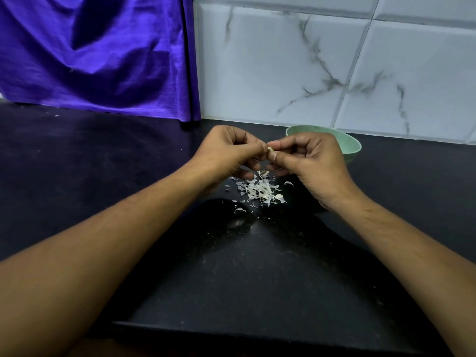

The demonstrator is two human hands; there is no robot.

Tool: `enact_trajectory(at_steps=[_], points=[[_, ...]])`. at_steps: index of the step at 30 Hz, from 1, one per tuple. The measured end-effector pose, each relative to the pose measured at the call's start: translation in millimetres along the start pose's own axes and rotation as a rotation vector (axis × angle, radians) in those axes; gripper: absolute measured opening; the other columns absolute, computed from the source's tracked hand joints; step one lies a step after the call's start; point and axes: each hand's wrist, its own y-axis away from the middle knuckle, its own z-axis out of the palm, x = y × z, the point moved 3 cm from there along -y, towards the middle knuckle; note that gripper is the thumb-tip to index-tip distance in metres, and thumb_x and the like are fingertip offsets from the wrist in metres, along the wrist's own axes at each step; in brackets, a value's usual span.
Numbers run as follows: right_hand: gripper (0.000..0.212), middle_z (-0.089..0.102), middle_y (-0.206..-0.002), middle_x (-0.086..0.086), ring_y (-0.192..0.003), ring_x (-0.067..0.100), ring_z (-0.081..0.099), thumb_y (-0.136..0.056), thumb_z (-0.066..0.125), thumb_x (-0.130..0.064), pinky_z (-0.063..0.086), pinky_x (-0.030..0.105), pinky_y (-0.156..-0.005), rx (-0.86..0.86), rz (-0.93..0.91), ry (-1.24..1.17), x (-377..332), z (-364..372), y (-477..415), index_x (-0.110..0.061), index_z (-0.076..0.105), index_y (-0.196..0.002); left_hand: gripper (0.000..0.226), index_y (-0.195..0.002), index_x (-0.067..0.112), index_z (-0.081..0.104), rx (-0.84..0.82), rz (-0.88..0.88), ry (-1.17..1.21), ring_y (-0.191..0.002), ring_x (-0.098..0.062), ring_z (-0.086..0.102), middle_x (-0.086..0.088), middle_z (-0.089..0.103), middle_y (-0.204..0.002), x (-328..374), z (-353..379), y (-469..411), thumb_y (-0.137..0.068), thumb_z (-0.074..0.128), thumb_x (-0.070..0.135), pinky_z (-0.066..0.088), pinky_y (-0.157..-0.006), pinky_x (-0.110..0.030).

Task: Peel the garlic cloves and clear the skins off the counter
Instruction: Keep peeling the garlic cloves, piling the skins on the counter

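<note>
A small pale garlic clove (270, 149) is pinched between the fingertips of both hands above the black counter (257, 266). My left hand (226, 153) holds it from the left with curled fingers. My right hand (311, 161) pinches it from the right with thumb and forefinger. Most of the clove is hidden by the fingers. Directly below the hands lies a loose pile of white garlic skins (260, 189), with a few flakes scattered around it.
A pale green bowl (347, 145) stands behind my right hand near the marble-patterned tiled wall (334, 68); its inside is hidden. A purple cloth (98, 52) hangs at the back left. The counter's front edge runs along the bottom.
</note>
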Motion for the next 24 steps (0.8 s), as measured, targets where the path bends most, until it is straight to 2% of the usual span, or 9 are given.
enact_trajectory(at_steps=[5,9,14,19,24], points=[[0.017,0.078,-0.083,0.012,-0.070,0.024,0.076,-0.086,0.077,0.002,0.063,0.032,-0.065,0.020,-0.022,0.034,0.0,-3.6,-1.3,-0.012,0.077,-0.094,0.010,-0.096,0.001,0.074,-0.059,0.007,0.005,-0.068,-0.014,0.066,-0.007,0.073,-0.082,1.7,-2.3,0.9,-0.094,0.073,0.011,0.061,-0.060,-0.033],[0.014,0.079,-0.085,0.010,-0.073,0.026,0.076,-0.086,0.077,0.002,0.063,0.035,-0.067,0.010,-0.049,0.096,2.5,-3.3,-0.9,-0.006,0.078,-0.098,0.009,-0.094,-0.001,0.073,-0.043,-0.009,0.004,-0.065,-0.014,0.066,-0.007,0.071,-0.079,0.4,-1.3,1.1,-0.093,0.073,0.008,0.059,-0.056,-0.030],[0.015,0.079,-0.086,0.008,-0.074,0.026,0.077,-0.086,0.077,0.002,0.064,0.038,-0.069,0.010,-0.060,0.116,2.5,-3.6,-1.4,-0.008,0.079,-0.098,0.007,-0.089,0.002,0.072,-0.017,-0.014,0.024,-0.062,-0.012,0.065,-0.004,0.070,-0.074,-1.3,0.8,1.4,-0.093,0.072,0.007,0.058,-0.055,-0.028],[0.017,0.079,-0.084,0.008,-0.074,0.024,0.077,-0.087,0.078,0.000,0.061,0.031,-0.066,0.027,-0.054,0.096,-0.1,-5.9,-2.7,-0.013,0.078,-0.097,0.007,-0.091,0.005,0.073,-0.062,-0.004,0.039,-0.066,-0.013,0.067,-0.004,0.072,-0.078,2.8,-0.6,2.7,-0.094,0.073,0.011,0.059,-0.056,-0.028],[0.017,0.079,-0.086,0.004,-0.075,0.024,0.077,-0.086,0.078,0.000,0.063,0.037,-0.072,0.016,-0.076,0.148,1.5,-5.2,-2.5,-0.012,0.080,-0.097,0.008,-0.093,0.000,0.073,-0.045,-0.002,0.002,-0.065,-0.014,0.066,-0.006,0.072,-0.077,1.7,-0.5,2.6,-0.093,0.073,0.008,0.059,-0.057,-0.030]])
